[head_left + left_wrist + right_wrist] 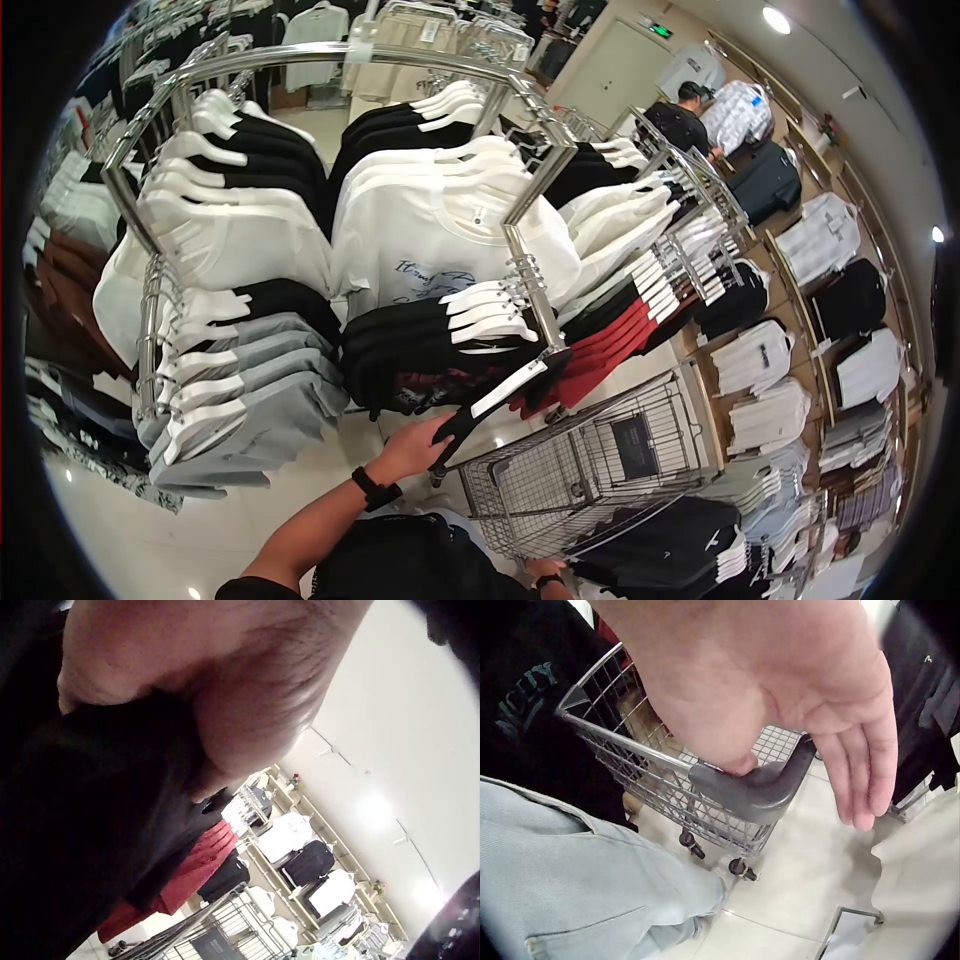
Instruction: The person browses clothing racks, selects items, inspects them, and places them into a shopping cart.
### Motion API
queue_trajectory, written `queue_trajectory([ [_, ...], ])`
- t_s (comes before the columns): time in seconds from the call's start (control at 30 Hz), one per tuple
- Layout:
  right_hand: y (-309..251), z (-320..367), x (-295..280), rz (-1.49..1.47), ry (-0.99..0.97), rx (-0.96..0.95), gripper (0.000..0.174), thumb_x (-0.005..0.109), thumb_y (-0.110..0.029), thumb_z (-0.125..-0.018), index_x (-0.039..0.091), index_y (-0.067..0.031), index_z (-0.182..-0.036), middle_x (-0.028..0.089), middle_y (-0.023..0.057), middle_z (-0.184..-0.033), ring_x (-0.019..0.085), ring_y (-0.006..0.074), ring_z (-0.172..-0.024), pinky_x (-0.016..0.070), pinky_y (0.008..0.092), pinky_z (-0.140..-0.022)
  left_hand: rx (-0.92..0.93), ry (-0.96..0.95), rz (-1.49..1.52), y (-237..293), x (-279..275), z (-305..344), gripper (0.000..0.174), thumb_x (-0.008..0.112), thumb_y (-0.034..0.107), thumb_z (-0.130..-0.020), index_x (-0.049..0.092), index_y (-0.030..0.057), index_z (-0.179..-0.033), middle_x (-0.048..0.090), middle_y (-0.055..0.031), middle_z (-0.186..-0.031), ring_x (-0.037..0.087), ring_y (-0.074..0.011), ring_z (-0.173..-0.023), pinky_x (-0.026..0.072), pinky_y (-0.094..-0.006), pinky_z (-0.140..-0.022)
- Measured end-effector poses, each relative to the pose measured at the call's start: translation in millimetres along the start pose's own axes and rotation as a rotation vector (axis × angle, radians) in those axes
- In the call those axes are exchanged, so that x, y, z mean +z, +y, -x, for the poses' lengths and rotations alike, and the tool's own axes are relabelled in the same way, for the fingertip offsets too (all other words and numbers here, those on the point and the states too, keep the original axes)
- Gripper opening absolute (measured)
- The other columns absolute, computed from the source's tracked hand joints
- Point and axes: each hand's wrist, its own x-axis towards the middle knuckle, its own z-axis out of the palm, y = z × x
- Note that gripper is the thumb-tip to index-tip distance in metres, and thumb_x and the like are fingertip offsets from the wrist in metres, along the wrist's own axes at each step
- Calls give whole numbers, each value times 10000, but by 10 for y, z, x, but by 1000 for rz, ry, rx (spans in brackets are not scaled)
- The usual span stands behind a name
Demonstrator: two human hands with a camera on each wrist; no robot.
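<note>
In the head view my left hand (408, 450) grips a black garment (450, 432) at the front end of a chrome clothes rack. A white hanger (510, 388) shows at the garment's upper end. Dark cloth (97, 802) fills much of the left wrist view, bunched under the fingers of that hand (217, 682). Low in the head view, my right hand (545, 570) is at the handle end of a wire shopping cart (590, 450). The right wrist view shows its thumb (739, 763) over the dark cart handle (757, 791), with several fingers hanging nearly straight outside it.
White, black and grey tops hang on the chrome rack (290, 55), with red ones (605, 345) beyond its right side. More black clothes (660, 545) hang close to the cart's right. Shelves of tops (820, 240) line the wall, where another person (680, 125) stands.
</note>
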Motion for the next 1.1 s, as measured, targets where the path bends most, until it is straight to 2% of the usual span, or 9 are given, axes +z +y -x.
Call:
queue_trajectory([
  [0.07, -26, -406, 15, 103, -48, -25, 1116, 377, -681, -992, -74, 181, -1537, 717, 168, -813, 693, 292, -706, 578, 478, -761, -32, 19, -24, 96, -113, 82, 467, 654, 309, -958, 588, 182, -1402, 725, -176, -1050, 686, -404, -922, 549, -472, -773],
  [0.17, 95, 11, -38, 167, 32, -136, 932, 352, -627, -1016, 289, 166, -1502, 670, 142, -717, 668, 272, -629, 538, 511, -842, -137, -50, -82, 196, -267, 206, 440, 635, 295, -982, 584, 205, -1410, 733, -156, -1053, 689, -399, -944, 544, -464, -787],
  [0.23, 123, 82, -72, 262, 26, -315, 737, 298, -554, -1028, 642, 68, -1221, 668, 126, -707, 678, 298, -670, 434, 551, -993, -179, -70, -55, 210, -318, 303, 429, 646, 299, -976, 596, 224, -1396, 737, -142, -1042, 690, -399, -933, 543, -466, -780],
  [0.33, 152, 136, -35, 375, 188, -387, 681, 253, -499, -1021, 720, -7, -974, 678, 118, -712, 691, 317, -730, 334, 563, -1072, -159, -15, -15, 158, -289, 471, 428, 644, 320, -987, 596, 187, -1391, 728, -170, -1050, 689, -402, -937, 542, -461, -798],
  [0.53, 189, 186, 47, 305, 255, -440, 714, 230, -500, -1023, 695, 41, -1045, 711, 156, -767, 704, 337, -777, 352, 567, -1059, -170, -18, 51, 106, -232, 576, 436, 654, 311, -995, 590, 132, -1387, 727, -195, -1035, 691, -408, -931, 542, -460, -813],
  [0.73, 207, 510, -9, 314, 324, -514, 721, 266, -491, -1009, 634, 72, -1270, 714, 266, -1142, 679, 412, -1092, 269, 594, -1163, -223, -2, -73, 102, -214, 614, 416, 657, 344, -992, 610, 44, -1276, 718, -224, -1002, 678, -432, -940, 533, -489, -805],
  [0.83, 202, 677, -50, 271, 251, -503, 733, 278, -495, -999, 593, 66, -1350, 624, 298, -1333, 578, 458, -1273, 245, 613, -1182, -209, 11, -74, 19, -142, 618, 392, 652, 352, -995, 620, 29, -1215, 716, -225, -1019, 671, -441, -947, 528, -490, -799],
  [0.9, 231, 936, -83, 211, 292, -493, 749, 225, -489, -1050, 574, 88, -1375, 578, 291, -1400, 525, 431, -1353, 130, 723, -1177, -153, 35, -83, -100, -76, 592, 377, 644, 348, -1001, 619, 42, -1219, 712, -219, -991, 672, -424, -911, 527, -476, -771],
  [1.1, 235, 516, 67, 172, 255, -489, 734, 257, -469, -1039, 556, 112, -1372, 543, 316, -1423, 488, 484, -1367, 192, 613, -1224, -172, -68, 170, -220, -35, 482, 317, 628, 286, -1015, 642, 34, -1207, 713, -181, -946, 665, -342, -813, 518, -398, -735],
])
